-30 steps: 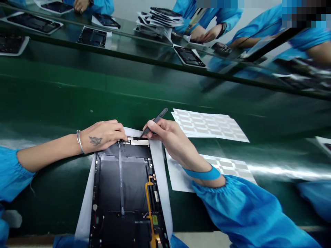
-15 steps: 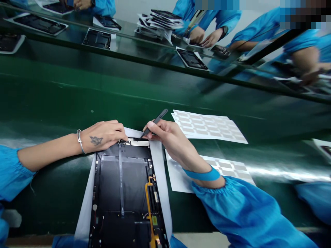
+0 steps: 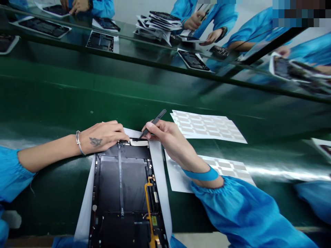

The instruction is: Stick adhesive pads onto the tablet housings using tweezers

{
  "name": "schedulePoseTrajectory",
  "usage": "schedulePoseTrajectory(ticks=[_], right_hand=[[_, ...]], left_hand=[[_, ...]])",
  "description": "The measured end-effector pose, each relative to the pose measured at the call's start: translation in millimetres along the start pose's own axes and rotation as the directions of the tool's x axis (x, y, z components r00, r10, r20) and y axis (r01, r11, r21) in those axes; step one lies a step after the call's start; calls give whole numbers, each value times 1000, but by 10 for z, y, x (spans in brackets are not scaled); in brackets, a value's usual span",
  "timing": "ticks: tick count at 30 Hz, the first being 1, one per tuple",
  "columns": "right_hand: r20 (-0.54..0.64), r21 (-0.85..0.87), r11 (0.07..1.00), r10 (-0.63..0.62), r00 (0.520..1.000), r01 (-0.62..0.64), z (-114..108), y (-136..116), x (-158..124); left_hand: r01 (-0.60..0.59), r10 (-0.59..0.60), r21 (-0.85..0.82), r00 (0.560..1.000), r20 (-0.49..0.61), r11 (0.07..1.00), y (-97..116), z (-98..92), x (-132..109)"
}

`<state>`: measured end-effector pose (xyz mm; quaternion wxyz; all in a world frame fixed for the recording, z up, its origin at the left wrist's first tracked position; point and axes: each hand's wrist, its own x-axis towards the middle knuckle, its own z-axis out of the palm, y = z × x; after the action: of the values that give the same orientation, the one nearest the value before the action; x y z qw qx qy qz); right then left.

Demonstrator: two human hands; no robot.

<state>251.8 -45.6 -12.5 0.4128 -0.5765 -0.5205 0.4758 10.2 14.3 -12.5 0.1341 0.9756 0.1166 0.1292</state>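
An opened tablet housing (image 3: 131,175), black inside with an orange flex cable (image 3: 148,203) and a grey ribbon, lies on a white sheet (image 3: 161,193) in front of me. My left hand (image 3: 107,136) is closed over its top left corner, fingers bent together at the edge; the thumb is hidden. Pinched in my right hand (image 3: 162,132) is a pair of dark tweezers (image 3: 156,120), slanting down with the tips at the top edge. Beneath those tips runs a whitish strip (image 3: 139,143) along the top edge, close to my left fingertips.
Two lots of white sheets with grey rectangular stickers lie to the right, a far one (image 3: 207,124) and a nearer one (image 3: 230,167) partly under my right forearm. Across the green bench (image 3: 64,89), co-workers handle more housings beside a stack of them (image 3: 160,22).
My hands and the tweezers stay nearly where they were at the top edge. Across the bench, a co-worker has raised one hand, and housings at the far right have shifted.
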Motion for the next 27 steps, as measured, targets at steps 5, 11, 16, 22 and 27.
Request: schedulePoseTrajectory(ticks=[5, 11, 16, 22, 27], right_hand=[[18, -108, 992, -60, 998, 62, -4, -5, -6], [1, -302, 940, -170, 985, 162, -8, -1, -34], [-108, -380, 903, -259, 960, 201, -7, 7, -128], [-105, -315, 879, -407, 907, 358, 130, 56, -213], [-71, -365, 839, -457, 887, 404, 195, 124, -209]], left_hand=[[2, -3, 48, 1000, 26, 999, 15, 3, 1], [-4, 1, 52, 999, 44, 999, 17, -14, 3], [-14, 10, 83, 999, 45, 996, 10, -19, -4], [-28, 27, 83, 999, 19, 996, 4, -23, -42], [-31, 29, 88, 999, 20, 996, -4, -19, -42]])
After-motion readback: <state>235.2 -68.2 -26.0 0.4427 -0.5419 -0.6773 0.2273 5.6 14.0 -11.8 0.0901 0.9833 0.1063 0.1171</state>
